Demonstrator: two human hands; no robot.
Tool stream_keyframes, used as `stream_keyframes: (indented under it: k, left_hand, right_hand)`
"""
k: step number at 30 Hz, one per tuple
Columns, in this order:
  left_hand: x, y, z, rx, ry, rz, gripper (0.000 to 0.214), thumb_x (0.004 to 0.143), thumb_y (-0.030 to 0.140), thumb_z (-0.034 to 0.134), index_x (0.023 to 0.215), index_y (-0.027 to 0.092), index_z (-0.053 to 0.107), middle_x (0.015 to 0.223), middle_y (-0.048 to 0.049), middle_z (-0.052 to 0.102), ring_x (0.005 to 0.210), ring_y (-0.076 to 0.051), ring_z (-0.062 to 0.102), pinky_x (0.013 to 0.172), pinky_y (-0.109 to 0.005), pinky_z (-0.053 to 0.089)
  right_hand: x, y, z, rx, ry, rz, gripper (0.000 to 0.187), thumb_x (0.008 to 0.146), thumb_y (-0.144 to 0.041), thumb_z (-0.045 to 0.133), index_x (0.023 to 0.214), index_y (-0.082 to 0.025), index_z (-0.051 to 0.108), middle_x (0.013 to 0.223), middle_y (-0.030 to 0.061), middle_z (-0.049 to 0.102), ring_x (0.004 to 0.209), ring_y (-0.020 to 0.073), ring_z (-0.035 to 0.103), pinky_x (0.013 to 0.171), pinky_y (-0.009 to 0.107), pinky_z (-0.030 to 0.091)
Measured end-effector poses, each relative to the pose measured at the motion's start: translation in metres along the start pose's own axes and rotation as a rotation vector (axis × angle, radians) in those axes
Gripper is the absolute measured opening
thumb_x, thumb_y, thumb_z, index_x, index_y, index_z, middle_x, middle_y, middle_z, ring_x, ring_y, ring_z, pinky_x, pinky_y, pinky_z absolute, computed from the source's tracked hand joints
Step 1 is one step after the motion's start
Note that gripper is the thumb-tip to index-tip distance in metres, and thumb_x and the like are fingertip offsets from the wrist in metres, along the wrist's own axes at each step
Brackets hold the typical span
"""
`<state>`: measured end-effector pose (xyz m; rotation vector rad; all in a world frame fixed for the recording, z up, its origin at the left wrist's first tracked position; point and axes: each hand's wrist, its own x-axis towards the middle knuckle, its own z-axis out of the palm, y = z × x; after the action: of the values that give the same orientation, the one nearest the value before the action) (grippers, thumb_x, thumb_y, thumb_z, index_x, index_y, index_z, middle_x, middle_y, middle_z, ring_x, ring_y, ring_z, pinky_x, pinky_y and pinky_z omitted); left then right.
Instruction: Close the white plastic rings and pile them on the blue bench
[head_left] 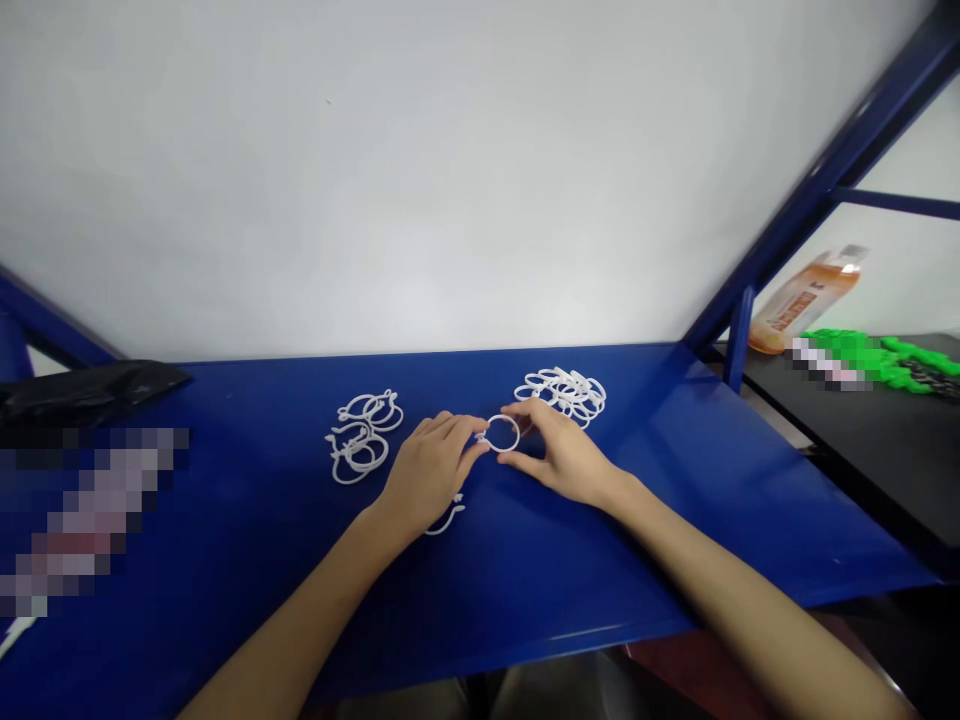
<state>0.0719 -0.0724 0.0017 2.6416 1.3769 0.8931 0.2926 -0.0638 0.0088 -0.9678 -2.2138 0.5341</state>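
A white plastic curtain ring [517,440] is held up between my two hands, just above the blue table. At its left side, where the clasp ends are, the thumb and fingertips of my left hand [426,470] pinch it. My right hand [566,455] grips the right side of the ring, with thumb and index finger at its lower and upper edge. Partly hidden below my left wrist lies an unclasped white ring [448,522]. More white rings, several with open ends, form a loose group [360,452] to the left. Behind my right hand sits a heap of white rings [570,385].
The blue table [525,590] meets a pale wall [420,180] at the back. A black plastic bag [112,385] lies at the left. Blue frame posts [817,190] rise on the right, beside a black surface with an orange drink bottle [806,300] and a green object [855,355].
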Motion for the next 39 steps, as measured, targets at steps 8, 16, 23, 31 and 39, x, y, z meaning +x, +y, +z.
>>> stream_keyframes:
  k: [8, 16, 23, 31, 39]
  left_hand:
    - [0.001, -0.004, -0.004, -0.057, -0.068, 0.107, 0.023, 0.102, 0.020, 0.042, 0.102, 0.022, 0.065, 0.097, -0.0021, 0.073, 0.090, -0.019, 0.063, 0.083, -0.035, 0.047]
    - [-0.002, -0.001, 0.002, 0.037, -0.037, 0.062, 0.017, 0.100, 0.023, 0.049, 0.106, 0.023, 0.064, 0.096, -0.0015, 0.075, 0.085, -0.018, 0.065, 0.081, -0.035, 0.045]
    - [-0.005, -0.001, 0.004, 0.045, 0.063, 0.113, 0.017, 0.099, 0.016, 0.049, 0.102, 0.022, 0.065, 0.085, 0.0004, 0.075, 0.078, -0.018, 0.065, 0.077, -0.035, 0.042]
    - [0.001, -0.007, -0.002, 0.080, -0.032, -0.016, 0.011, 0.095, 0.031, 0.060, 0.102, 0.023, 0.061, 0.088, -0.0001, 0.072, 0.084, -0.020, 0.064, 0.081, -0.037, 0.042]
    - [-0.001, -0.012, -0.043, -0.226, -0.531, -0.099, 0.020, 0.085, 0.023, 0.058, 0.105, 0.026, 0.062, 0.108, -0.0016, 0.064, 0.095, -0.020, 0.061, 0.081, -0.033, 0.048]
  right_hand:
    - [0.000, -0.008, 0.005, 0.232, -0.129, 0.179, 0.043, 0.094, -0.046, 0.060, 0.129, -0.022, 0.056, 0.093, 0.0030, 0.066, 0.072, 0.0146, 0.062, 0.066, 0.030, 0.053]
    - [0.001, -0.005, 0.007, 0.248, -0.129, 0.207, 0.025, 0.099, -0.040, 0.052, 0.095, -0.019, 0.065, 0.070, -0.0011, 0.064, 0.059, 0.0114, 0.056, 0.057, 0.024, 0.043]
    - [-0.001, -0.010, 0.002, 0.297, -0.192, 0.154, 0.026, 0.099, -0.038, 0.052, 0.089, -0.019, 0.066, 0.072, -0.0007, 0.065, 0.060, 0.0114, 0.056, 0.059, 0.024, 0.043]
    - [0.003, -0.008, -0.002, 0.135, -0.095, 0.141, 0.017, 0.098, -0.029, 0.054, 0.093, -0.021, 0.067, 0.085, 0.0014, 0.071, 0.072, 0.0138, 0.063, 0.068, 0.027, 0.048]
    - [-0.003, 0.042, -0.075, -0.493, 0.297, 0.361, 0.007, 0.086, -0.019, 0.062, 0.081, -0.019, 0.066, 0.087, 0.0057, 0.067, 0.072, 0.0179, 0.061, 0.068, 0.030, 0.047]
